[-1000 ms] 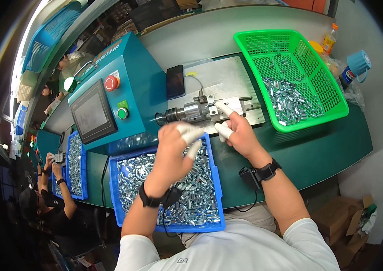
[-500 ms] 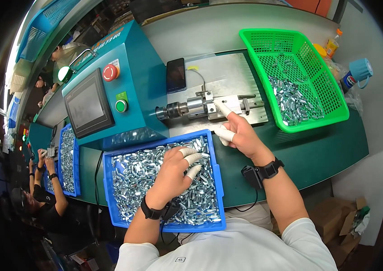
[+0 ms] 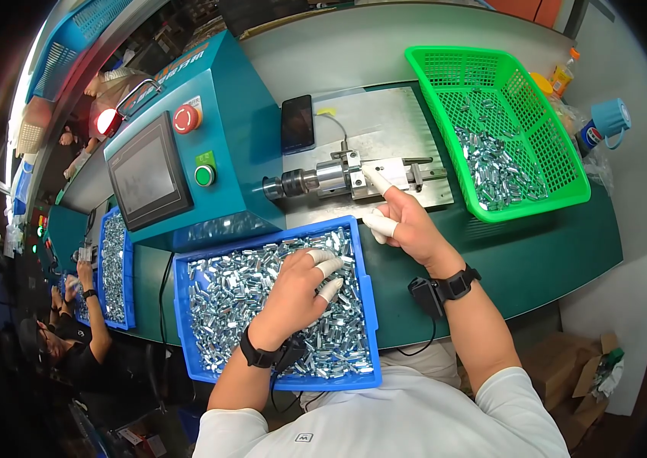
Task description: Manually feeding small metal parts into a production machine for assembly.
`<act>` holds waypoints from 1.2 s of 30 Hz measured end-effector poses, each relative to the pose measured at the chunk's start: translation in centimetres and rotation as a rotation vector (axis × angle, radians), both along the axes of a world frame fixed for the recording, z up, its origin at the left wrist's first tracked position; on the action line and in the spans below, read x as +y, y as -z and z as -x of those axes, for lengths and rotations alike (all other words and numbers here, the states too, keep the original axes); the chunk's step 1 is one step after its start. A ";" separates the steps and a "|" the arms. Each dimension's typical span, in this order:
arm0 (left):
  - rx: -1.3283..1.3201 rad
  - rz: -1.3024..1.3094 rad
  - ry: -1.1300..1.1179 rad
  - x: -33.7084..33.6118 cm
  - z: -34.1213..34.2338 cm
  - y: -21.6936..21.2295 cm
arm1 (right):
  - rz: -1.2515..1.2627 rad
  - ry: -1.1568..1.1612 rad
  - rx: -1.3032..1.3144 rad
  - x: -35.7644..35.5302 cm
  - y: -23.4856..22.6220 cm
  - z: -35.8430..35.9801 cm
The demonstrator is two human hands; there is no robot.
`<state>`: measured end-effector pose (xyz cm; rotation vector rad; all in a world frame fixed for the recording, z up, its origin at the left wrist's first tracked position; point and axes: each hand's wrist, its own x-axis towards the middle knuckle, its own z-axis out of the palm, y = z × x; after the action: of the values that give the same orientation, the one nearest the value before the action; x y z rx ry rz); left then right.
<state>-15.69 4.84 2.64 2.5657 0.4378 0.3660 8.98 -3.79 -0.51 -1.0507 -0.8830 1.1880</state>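
Note:
My left hand (image 3: 293, 294), white finger covers on its tips, rests over the small shiny metal cylinders (image 3: 220, 305) in a blue tray (image 3: 370, 305). Its fingers are bent but apart, and no part shows between them. My right hand (image 3: 413, 227) is at the clamping fixture (image 3: 381, 179) of a teal machine (image 3: 243, 114). The covered index finger stretches onto the fixture's block, beside the chuck (image 3: 297, 183). Its covered thumb is apart from that finger, the others partly hidden under the hand; nothing shows in its grasp.
Back right stands a green basket (image 3: 533, 210) holding more metal cylinders. A phone (image 3: 297, 124) lies behind the fixture. The machine carries a screen (image 3: 148, 172), a red stop button (image 3: 186, 119) and a green button (image 3: 204, 175). Far left, a co-worker (image 3: 72, 355) works beside another blue tray (image 3: 129, 305).
The signal lamp on top of the machine has turned from green to red. My hands stay almost where they were. The co-worker's hands have shifted.

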 end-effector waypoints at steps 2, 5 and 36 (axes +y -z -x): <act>0.000 0.000 0.001 0.0 -0.1 0.1 | -0.010 0.003 -0.002 0.0 0.2 0.0; -0.015 0.004 0.008 0.1 0.0 0.1 | -0.003 0.013 -0.016 0.0 0.0 -0.1; -0.534 -0.554 -0.457 6.8 0.4 -3.7 | -0.037 0.305 -1.501 2.2 -5.1 0.1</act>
<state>-16.13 11.61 6.39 2.6873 0.7992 1.4713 8.92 -1.57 4.56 -1.9522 -1.7320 -0.0799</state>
